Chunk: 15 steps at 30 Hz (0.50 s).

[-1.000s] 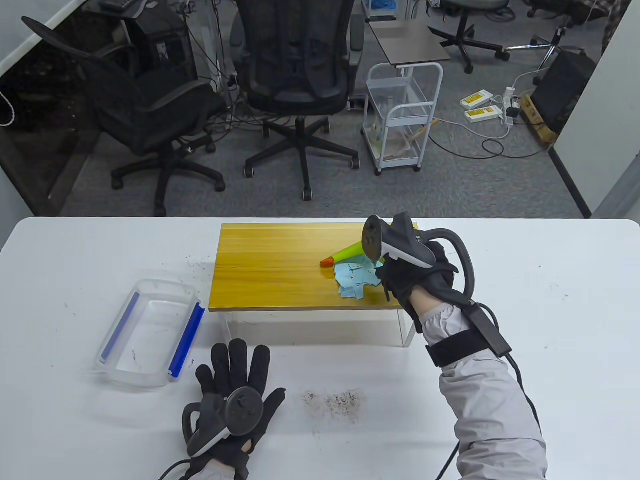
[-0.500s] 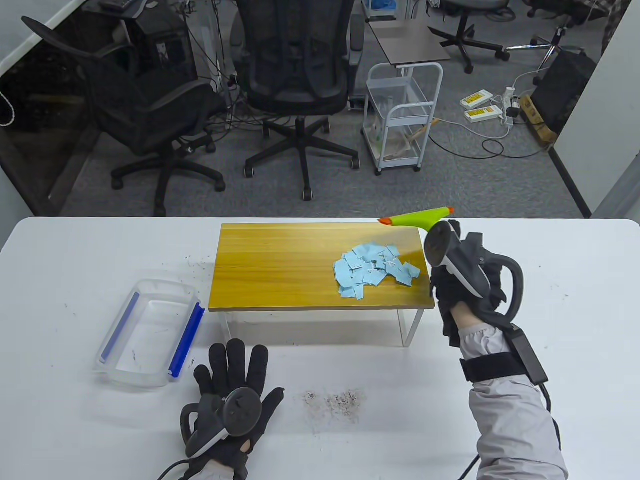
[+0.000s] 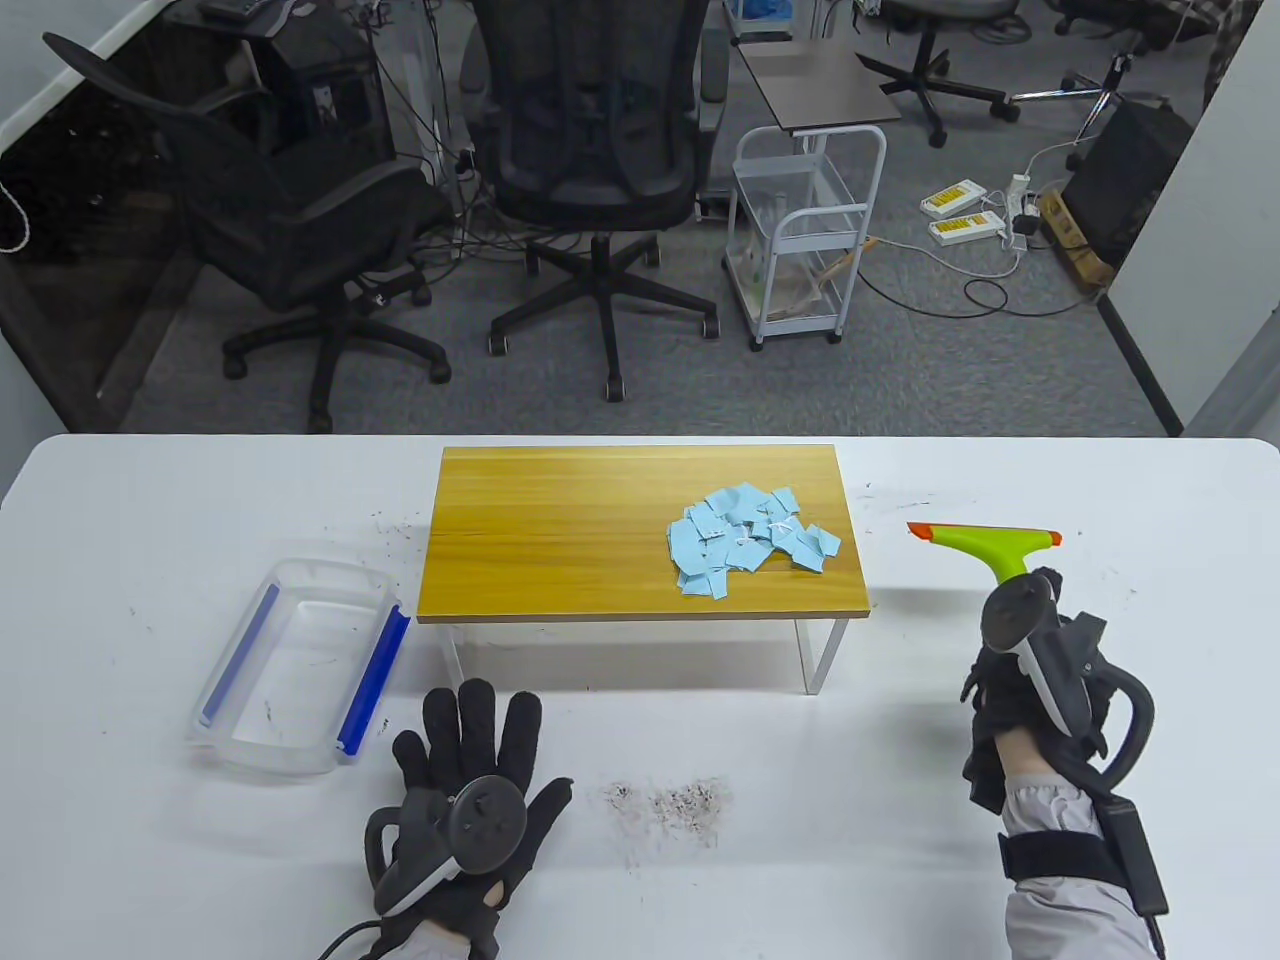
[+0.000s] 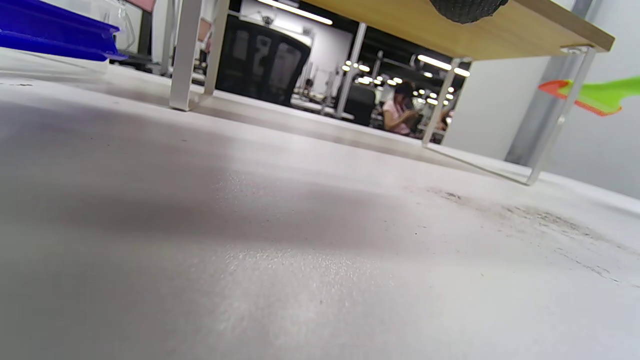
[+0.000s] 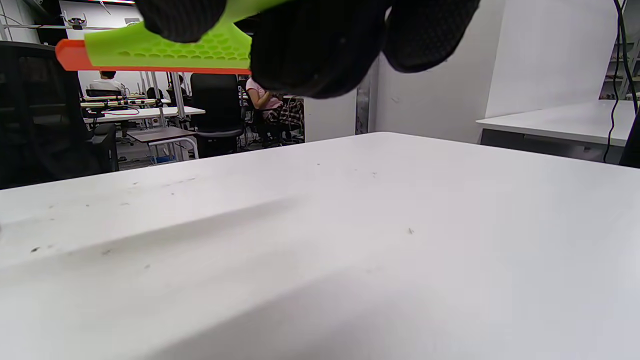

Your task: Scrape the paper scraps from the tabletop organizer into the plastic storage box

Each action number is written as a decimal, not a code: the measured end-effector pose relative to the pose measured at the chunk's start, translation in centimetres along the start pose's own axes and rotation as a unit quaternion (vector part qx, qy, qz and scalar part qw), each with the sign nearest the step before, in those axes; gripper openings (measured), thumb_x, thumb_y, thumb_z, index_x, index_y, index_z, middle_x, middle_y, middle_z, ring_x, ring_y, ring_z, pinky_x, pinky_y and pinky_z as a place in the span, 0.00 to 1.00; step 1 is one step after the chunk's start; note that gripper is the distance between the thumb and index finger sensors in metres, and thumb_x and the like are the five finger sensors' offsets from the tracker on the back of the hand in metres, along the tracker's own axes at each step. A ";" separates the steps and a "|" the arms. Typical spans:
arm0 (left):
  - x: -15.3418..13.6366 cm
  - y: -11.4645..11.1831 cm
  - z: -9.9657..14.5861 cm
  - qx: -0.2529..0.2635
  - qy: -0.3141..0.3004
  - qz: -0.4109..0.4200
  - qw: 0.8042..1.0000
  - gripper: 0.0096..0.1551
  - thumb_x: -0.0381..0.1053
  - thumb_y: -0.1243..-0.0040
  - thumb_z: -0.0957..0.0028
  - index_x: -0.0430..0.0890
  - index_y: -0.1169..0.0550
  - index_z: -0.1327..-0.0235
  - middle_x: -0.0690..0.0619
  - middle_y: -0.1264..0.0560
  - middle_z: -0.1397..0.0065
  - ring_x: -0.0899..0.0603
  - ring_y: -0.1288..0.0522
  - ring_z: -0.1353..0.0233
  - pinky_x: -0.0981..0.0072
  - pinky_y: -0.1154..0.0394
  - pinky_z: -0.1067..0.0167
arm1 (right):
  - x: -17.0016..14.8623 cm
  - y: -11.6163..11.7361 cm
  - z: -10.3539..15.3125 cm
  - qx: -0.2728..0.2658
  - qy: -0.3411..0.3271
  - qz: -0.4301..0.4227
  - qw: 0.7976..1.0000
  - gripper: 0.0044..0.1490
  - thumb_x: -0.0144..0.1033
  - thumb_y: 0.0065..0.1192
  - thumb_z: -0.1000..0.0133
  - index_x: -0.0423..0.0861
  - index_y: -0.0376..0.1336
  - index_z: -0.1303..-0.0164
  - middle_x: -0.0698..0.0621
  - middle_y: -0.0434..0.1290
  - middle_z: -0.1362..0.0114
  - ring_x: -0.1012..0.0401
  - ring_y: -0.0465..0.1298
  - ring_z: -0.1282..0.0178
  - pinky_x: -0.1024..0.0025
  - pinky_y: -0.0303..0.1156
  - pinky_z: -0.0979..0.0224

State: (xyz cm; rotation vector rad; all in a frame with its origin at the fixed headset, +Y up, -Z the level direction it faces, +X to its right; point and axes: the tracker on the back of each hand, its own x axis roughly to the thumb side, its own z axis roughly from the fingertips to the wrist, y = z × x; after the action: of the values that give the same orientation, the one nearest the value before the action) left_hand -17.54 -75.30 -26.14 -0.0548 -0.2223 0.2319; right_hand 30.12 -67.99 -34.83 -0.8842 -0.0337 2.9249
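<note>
Scraper gripped in right hand, left hand flat, fingers spread; scraps all on organizer, box empty, nothing scraped yet

the left hand lies flat on the table, palm down, fingers straight and spread. the right hand hangs above the table, fingers curled around a scraper handle.
</note>
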 end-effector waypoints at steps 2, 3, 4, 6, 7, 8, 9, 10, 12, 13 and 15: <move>0.0 0.0 0.0 0.000 -0.001 -0.001 1.000 0.50 0.67 0.56 0.36 0.53 0.66 0.16 0.36 0.72 0.14 0.21 0.76 0.21 0.16 0.68 0.33 | -0.5 1.1 0.7 -0.003 -0.003 -0.006 1.000 0.45 0.46 0.60 0.52 0.49 0.49 0.25 0.50 0.77 0.43 0.55 0.79 0.59 0.46 0.72 0.37; 0.0 0.0 0.0 0.000 0.000 -0.001 1.000 0.50 0.67 0.56 0.36 0.54 0.66 0.16 0.36 0.72 0.14 0.21 0.76 0.21 0.16 0.68 0.33 | -0.8 1.7 1.1 -0.007 -0.004 -0.015 1.000 0.45 0.46 0.60 0.52 0.49 0.49 0.25 0.50 0.77 0.43 0.55 0.79 0.59 0.46 0.72 0.37; 0.0 0.0 0.0 0.000 0.001 -0.001 1.000 0.50 0.67 0.56 0.36 0.53 0.66 0.16 0.36 0.72 0.14 0.21 0.76 0.21 0.16 0.68 0.33 | -1.0 2.2 1.4 -0.009 -0.006 -0.022 1.000 0.45 0.46 0.60 0.52 0.49 0.49 0.25 0.50 0.77 0.43 0.55 0.79 0.59 0.46 0.73 0.38; 0.0 0.0 0.0 0.000 0.003 0.001 1.000 0.50 0.67 0.56 0.36 0.53 0.66 0.16 0.36 0.72 0.14 0.21 0.76 0.21 0.16 0.68 0.33 | -1.4 3.1 2.0 -0.012 -0.008 -0.035 0.999 0.45 0.46 0.60 0.52 0.49 0.49 0.25 0.50 0.77 0.43 0.55 0.79 0.59 0.46 0.73 0.38; 0.0 0.0 0.0 0.000 0.004 0.001 1.000 0.50 0.67 0.56 0.36 0.53 0.66 0.16 0.36 0.72 0.14 0.21 0.76 0.21 0.16 0.68 0.33 | -1.6 3.7 2.5 -0.016 -0.008 -0.042 0.999 0.45 0.46 0.60 0.52 0.49 0.49 0.25 0.50 0.77 0.43 0.55 0.79 0.59 0.46 0.73 0.38; 0.0 0.0 0.0 0.000 0.005 0.001 1.000 0.50 0.67 0.56 0.36 0.53 0.66 0.16 0.36 0.72 0.14 0.21 0.76 0.21 0.16 0.68 0.33 | -1.7 4.2 2.9 -0.020 -0.008 -0.045 0.999 0.45 0.46 0.60 0.52 0.49 0.49 0.25 0.50 0.77 0.43 0.55 0.79 0.59 0.46 0.73 0.38; 0.0 -0.1 0.0 0.000 0.005 0.000 1.000 0.50 0.67 0.56 0.36 0.53 0.66 0.16 0.36 0.72 0.14 0.21 0.76 0.21 0.16 0.68 0.33 | -1.8 4.7 3.3 -0.023 -0.008 -0.046 0.999 0.45 0.46 0.60 0.52 0.49 0.49 0.26 0.50 0.77 0.43 0.55 0.79 0.59 0.46 0.73 0.38; -0.1 -0.1 0.0 -0.001 0.006 0.000 1.000 0.50 0.67 0.56 0.36 0.53 0.66 0.16 0.36 0.72 0.14 0.21 0.76 0.21 0.16 0.68 0.33 | -1.9 5.1 3.7 -0.025 -0.009 -0.046 0.999 0.45 0.46 0.60 0.52 0.49 0.49 0.25 0.50 0.77 0.43 0.55 0.79 0.59 0.46 0.73 0.38; -0.1 0.0 0.0 0.000 0.007 0.001 1.000 0.50 0.67 0.56 0.36 0.53 0.66 0.16 0.36 0.72 0.14 0.21 0.76 0.21 0.16 0.68 0.33 | -2.1 5.7 4.3 -0.032 -0.012 -0.046 0.998 0.45 0.46 0.61 0.53 0.49 0.50 0.26 0.50 0.77 0.43 0.55 0.79 0.59 0.46 0.73 0.38; -0.1 0.0 0.1 0.001 0.007 0.002 1.000 0.50 0.67 0.56 0.36 0.53 0.66 0.16 0.36 0.72 0.14 0.21 0.76 0.21 0.16 0.68 0.33 | -2.3 6.0 4.6 -0.038 -0.012 -0.047 0.998 0.45 0.47 0.61 0.53 0.49 0.50 0.26 0.50 0.77 0.43 0.55 0.80 0.59 0.46 0.73 0.38; -0.2 0.1 0.1 0.004 0.009 0.001 1.000 0.50 0.67 0.56 0.36 0.53 0.66 0.16 0.36 0.72 0.14 0.21 0.76 0.21 0.16 0.68 0.33 | -2.5 6.3 4.9 -0.045 -0.009 -0.052 0.998 0.45 0.47 0.61 0.53 0.50 0.50 0.26 0.50 0.78 0.43 0.55 0.80 0.59 0.46 0.73 0.38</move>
State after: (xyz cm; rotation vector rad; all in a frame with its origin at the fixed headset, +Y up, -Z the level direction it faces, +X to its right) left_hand -17.75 -75.29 -26.03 -0.0491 -0.2032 0.2340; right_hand 29.02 -74.47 -29.68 -0.8404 -0.2071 2.8544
